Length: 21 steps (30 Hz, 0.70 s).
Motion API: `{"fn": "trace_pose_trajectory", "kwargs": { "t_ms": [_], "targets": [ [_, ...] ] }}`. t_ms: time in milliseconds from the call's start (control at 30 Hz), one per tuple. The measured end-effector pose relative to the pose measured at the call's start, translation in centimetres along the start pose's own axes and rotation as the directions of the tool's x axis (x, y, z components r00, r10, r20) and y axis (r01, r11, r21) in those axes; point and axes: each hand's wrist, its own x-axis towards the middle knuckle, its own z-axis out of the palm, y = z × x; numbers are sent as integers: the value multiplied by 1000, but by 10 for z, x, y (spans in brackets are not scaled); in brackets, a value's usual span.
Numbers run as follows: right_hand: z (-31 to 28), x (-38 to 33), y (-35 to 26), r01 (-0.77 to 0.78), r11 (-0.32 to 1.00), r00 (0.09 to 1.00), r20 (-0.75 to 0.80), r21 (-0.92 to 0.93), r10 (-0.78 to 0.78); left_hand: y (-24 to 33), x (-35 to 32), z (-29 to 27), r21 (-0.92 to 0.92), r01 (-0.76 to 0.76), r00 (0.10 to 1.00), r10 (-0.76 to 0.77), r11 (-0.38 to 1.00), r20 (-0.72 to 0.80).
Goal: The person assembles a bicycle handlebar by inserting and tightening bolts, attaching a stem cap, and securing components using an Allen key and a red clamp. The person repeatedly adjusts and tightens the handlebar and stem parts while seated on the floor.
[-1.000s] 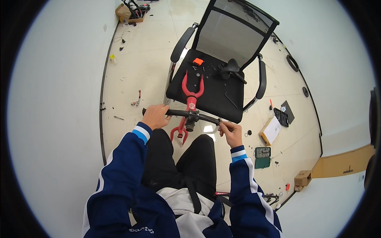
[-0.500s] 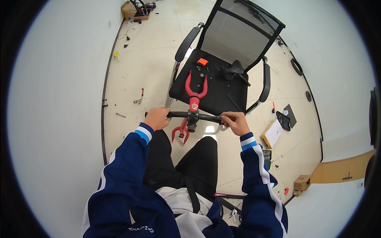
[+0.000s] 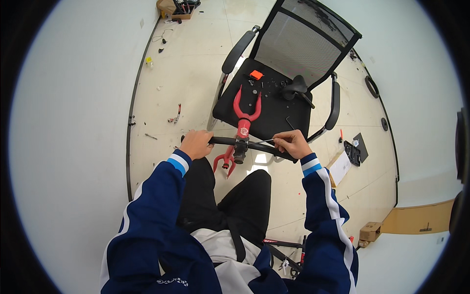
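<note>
My left hand (image 3: 197, 144) is wrapped round the left side of a black handlebar (image 3: 223, 140). In the bar's middle sits a black stem (image 3: 240, 145), joined to a red bicycle fork (image 3: 243, 128) whose prongs point away from me over the chair seat. My right hand (image 3: 291, 143) pinches a thin metal hex key (image 3: 263, 141), its far end at the stem; the exact contact is too small to make out. The bar's right end passes beneath that hand. Below the stem, between my knees, shows another red forked part (image 3: 225, 160).
A black mesh office chair (image 3: 275, 119) stands in front, with a bicycle saddle (image 3: 295, 88), an orange object (image 3: 256, 75), small hardware and an L-shaped key (image 3: 290, 122) on it. At the right lie a black tool case (image 3: 352, 152) and a cardboard box (image 3: 370, 231).
My right hand has lifted slightly off the bar's right grip, and the hex key now shows clearly between fingers and stem. The view has shifted a little; my left hand keeps its hold.
</note>
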Motion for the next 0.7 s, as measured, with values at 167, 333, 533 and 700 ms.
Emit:
{"fn": "trace_pose_trajectory", "kwargs": {
  "t_ms": [167, 333, 533, 700],
  "targets": [
    [-1, 6, -7, -10, 1000, 999, 32, -29, 11, -1, 0, 0, 5, -2, 1000, 2, 1000, 1],
    [-10, 17, -20, -25, 990, 993, 108, -137, 40, 1, 2, 1, 15, -3, 1000, 3, 1000, 7],
    [-18, 34, -22, 2, 982, 980, 197, -188, 35, 3, 1, -1, 0, -9, 1000, 9, 1000, -2],
    [-23, 47, -40, 29, 964, 963, 266, -263, 43, 2, 4, 0, 1, -10, 1000, 10, 1000, 1]
  ]
}}
